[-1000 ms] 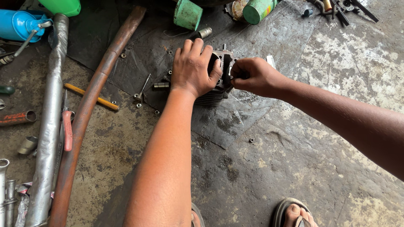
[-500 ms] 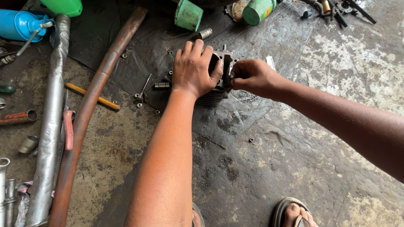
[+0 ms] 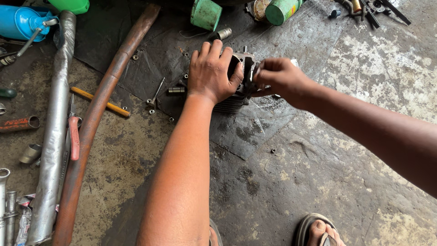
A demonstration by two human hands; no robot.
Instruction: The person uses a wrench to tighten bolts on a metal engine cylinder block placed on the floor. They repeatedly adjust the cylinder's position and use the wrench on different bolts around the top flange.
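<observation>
A dark, greasy finned engine cylinder (image 3: 243,82) stands on a black sheet (image 3: 154,50) on the floor. My left hand (image 3: 211,73) lies flat over its top and left side, fingers spread, holding it steady. My right hand (image 3: 280,77) grips the cylinder's right side, with the fingertips pinched on a small metal piece at its upper edge. Most of the cylinder is hidden under the two hands.
A rusty pipe (image 3: 98,118) and a silver pipe (image 3: 54,127) lie at left, with red-handled pliers (image 3: 73,134) and a yellow-handled tool (image 3: 100,102) near them. Green cans (image 3: 207,13), a blue oil can (image 3: 20,23) and loose nuts lie around. My sandalled foot (image 3: 318,230) is at the bottom.
My right hand has lifted slightly and its fingers have closed on the cylinder's upper right edge. The left hand keeps its place on top.
</observation>
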